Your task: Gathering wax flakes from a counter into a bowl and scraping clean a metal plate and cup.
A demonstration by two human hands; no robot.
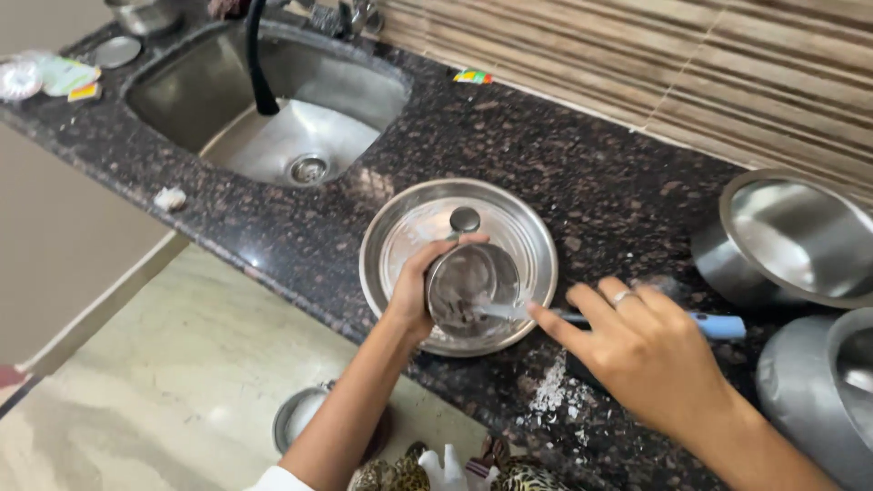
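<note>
Dark speckled granite counter [591,173] runs from the sink [273,109] far left to steel pots [791,241] at right. Centre stage, a small steel cup [471,286] sits tilted in a round steel plate [532,236], close to the counter's near edge. Left hand [414,291] is wrapped tight around the cup; right hand [641,341] pinches a blue-handled utensil [718,325], its tip inside the cup.

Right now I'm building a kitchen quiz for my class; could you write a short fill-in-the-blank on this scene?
1. The left hand holds a small steel ____ over the round steel plate.
2. The right hand works a tool with a ____ handle.
3. The sink lies to the ____ of the plate.

Missing words: cup; blue; left
</note>
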